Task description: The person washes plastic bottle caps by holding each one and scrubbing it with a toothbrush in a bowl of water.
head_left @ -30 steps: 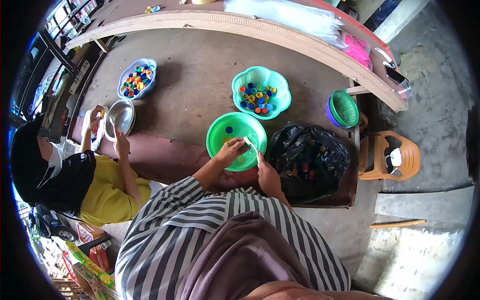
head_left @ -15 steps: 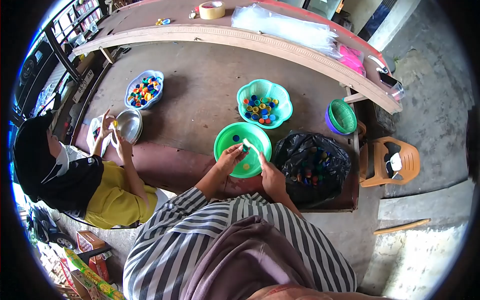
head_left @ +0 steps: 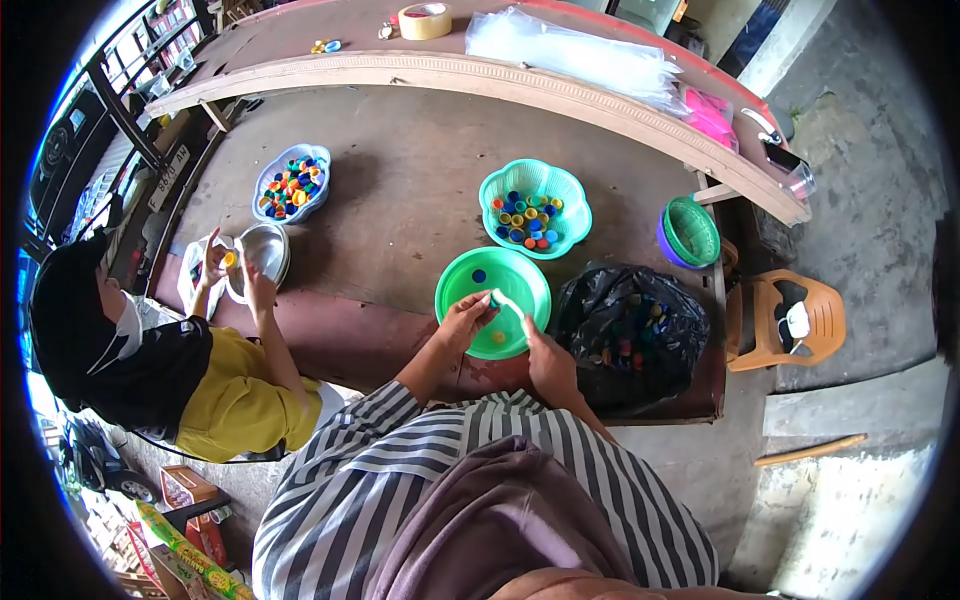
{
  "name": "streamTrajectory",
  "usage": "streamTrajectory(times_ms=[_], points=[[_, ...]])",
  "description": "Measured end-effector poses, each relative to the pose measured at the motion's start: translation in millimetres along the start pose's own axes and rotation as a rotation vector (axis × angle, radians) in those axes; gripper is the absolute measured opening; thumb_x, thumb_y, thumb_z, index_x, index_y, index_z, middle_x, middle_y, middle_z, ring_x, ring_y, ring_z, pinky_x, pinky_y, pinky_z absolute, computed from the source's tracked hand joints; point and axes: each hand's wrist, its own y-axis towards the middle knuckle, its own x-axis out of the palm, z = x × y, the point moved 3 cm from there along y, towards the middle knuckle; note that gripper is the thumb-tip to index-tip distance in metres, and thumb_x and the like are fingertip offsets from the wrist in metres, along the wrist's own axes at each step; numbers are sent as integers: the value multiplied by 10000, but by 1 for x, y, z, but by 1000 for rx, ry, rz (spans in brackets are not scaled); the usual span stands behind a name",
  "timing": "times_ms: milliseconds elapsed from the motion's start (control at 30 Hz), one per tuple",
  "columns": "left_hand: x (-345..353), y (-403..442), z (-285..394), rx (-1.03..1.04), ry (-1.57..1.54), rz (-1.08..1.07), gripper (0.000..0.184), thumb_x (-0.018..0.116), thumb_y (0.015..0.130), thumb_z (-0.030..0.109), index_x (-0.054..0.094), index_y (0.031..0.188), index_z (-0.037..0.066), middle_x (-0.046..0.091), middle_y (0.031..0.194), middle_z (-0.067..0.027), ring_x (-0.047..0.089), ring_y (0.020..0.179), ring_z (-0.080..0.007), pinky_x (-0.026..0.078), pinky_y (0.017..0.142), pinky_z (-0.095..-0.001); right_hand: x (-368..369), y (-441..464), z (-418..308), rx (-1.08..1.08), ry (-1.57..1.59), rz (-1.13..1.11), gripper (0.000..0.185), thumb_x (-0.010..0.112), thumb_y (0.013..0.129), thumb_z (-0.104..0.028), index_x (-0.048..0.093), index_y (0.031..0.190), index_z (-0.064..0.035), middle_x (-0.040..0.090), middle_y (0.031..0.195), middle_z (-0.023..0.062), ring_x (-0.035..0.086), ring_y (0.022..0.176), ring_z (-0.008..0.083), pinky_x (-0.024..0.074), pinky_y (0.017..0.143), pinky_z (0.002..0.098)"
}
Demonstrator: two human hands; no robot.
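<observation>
Over the green basin (head_left: 443,290), my left hand (head_left: 466,320) pinches a small dark green bottle cap (head_left: 494,303). My right hand (head_left: 550,362) is closed around a slim white tool (head_left: 513,306), whose far end touches the cap; its exact kind is too small to tell. Inside the basin lie a blue cap (head_left: 479,276) and a yellow cap (head_left: 498,338). Just behind it stands a turquoise scalloped bowl (head_left: 572,200) with several caps. A black plastic bag (head_left: 590,375), close to my right hand, holds more caps.
At my left a co-worker (head_left: 150,370) holds a yellow cap by a metal bowl (head_left: 282,265). A blue scalloped bowl (head_left: 318,200) of caps stands beyond. Green and purple baskets (head_left: 690,232) are near the right edge. A raised wooden shelf (head_left: 400,68) spans the back.
The white tool stays against the cap, with both hands nearly in place. The co-worker's hands have shifted around the yellow cap. The whole view has moved slightly.
</observation>
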Motion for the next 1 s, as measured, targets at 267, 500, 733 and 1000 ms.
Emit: streamTrajectory(times_ms=[267, 500, 733, 1000], points=[[-11, 5, -6, -24, 25, -17, 243, 546, 919, 124, 561, 1134, 13, 603, 1014, -39, 593, 909, -134, 498, 868, -260, -2, -3, -4, -33, 184, 37, 424, 460, 900, -124, 434, 1323, -106, 617, 959, 214, 600, 852, 382, 462, 707, 450], [-8, 7, -5, 48, 323, 98, 183, 597, 881, 77, 563, 1047, 9, 595, 965, -50, 597, 853, -139, 508, 822, -258, -1, 10, 8, 74, 210, 129, 403, 478, 902, -154, 463, 1304, -133, 610, 987, 217, 591, 869, 394, 468, 719, 450], [-14, 17, -2, 114, 468, 25, 228, 646, 827, 33, 555, 1036, 19, 604, 902, -38, 578, 837, -105, 469, 745, -214, 11, 12, 18, 193, 175, 28, 394, 489, 901, -182, 484, 1294, -170, 614, 961, 214, 602, 846, 384, 473, 712, 448], [-1, 5, 3, 17, 372, 104, 218, 652, 814, 32, 557, 1008, 3, 624, 886, -39, 596, 822, -115, 491, 739, -242, 17, 11, 22, 186, 76, -28, 384, 494, 898, -180, 502, 1281, -182, 614, 891, 225, 600, 799, 392, 466, 661, 455]])
